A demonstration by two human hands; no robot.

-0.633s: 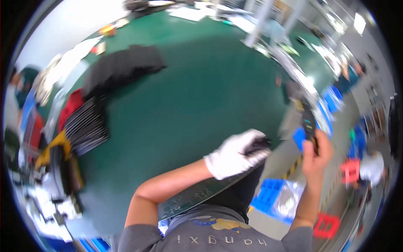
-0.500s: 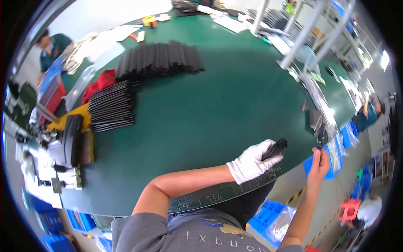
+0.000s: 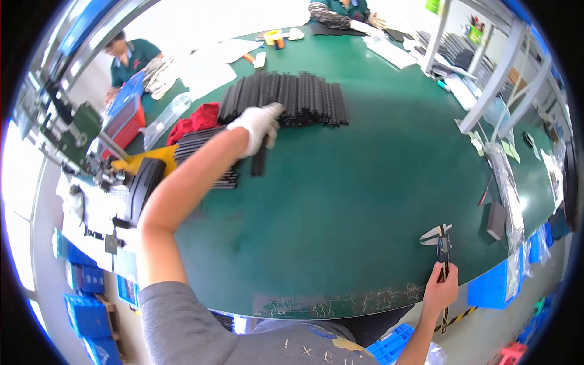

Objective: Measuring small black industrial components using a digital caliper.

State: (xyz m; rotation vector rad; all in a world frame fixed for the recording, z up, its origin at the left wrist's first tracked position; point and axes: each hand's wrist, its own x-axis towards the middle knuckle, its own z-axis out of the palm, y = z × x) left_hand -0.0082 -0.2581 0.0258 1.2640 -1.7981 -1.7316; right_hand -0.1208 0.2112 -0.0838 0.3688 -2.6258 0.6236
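My left hand, in a white glove and somewhat blurred, reaches over the far left of the table. A few thin black rods stick out from under its curled fingers toward me. A long row of black rods lies just beyond the hand, and a second stack of black rods is partly hidden by my forearm. My bare right hand is closed around a digital caliper near the table's front right edge. The caliper's jaws point away from me.
The green table curves around me. A red cloth and a red bin are at the left. A grey block and a plastic-wrapped bundle lie at the right, near metal posts. Two co-workers are across the table.
My left hand has swung from the front right to the far left rods, carrying black rods. My right hand has brought the caliper in over the table, and the view has shifted.
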